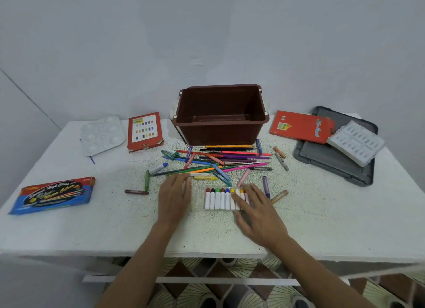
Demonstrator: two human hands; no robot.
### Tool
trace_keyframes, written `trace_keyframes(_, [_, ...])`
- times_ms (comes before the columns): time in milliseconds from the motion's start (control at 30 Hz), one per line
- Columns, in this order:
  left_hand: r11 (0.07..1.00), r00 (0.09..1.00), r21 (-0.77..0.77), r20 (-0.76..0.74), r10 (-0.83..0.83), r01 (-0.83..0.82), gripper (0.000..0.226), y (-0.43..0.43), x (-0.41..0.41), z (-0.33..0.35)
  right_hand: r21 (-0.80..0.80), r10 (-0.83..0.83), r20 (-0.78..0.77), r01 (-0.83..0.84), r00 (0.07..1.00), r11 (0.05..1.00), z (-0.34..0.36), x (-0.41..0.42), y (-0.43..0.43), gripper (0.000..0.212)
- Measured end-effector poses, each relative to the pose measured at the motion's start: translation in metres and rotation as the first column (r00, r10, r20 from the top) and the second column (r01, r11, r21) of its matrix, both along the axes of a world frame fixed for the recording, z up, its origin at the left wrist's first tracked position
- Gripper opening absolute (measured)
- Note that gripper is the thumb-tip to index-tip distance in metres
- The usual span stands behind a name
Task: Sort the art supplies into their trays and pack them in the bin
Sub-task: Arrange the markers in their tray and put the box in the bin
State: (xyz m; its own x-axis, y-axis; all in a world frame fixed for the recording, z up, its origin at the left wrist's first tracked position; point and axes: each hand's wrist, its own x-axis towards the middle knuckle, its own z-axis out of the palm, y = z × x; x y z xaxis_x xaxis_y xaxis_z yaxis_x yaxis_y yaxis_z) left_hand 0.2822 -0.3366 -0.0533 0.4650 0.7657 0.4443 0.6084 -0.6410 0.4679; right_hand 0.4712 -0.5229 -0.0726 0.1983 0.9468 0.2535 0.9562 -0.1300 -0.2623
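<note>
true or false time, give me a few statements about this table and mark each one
1. The brown bin holds the coloured pencils. False: it is empty; the pencils lie loose on the table in front of it.
2. The right hand rests on the right end of the clear crayon tray. True.
3. The white palette lies on the grey lid. False: the palette lies far left, the lid far right.
4. The left hand lies flat, holding nothing. True.
</note>
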Motion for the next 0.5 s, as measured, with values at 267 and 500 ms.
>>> trace_keyframes(267, [0.937,0.846,-0.05,-0.447,0.29,-0.347,0.039,0.067,-0.018,0.032,0.0,-0.004,0.006,0.004,1.0,1.0,0.001,0.0,0.0,0.05])
trace_keyframes(500, [0.933,0.792,-0.012,-0.531,0.3,-0.361,0.037,0.083,-0.024,0.029,0.011,-0.005,-0.005,0.005,1.0,1.0,0.0,-0.001,0.001,0.05])
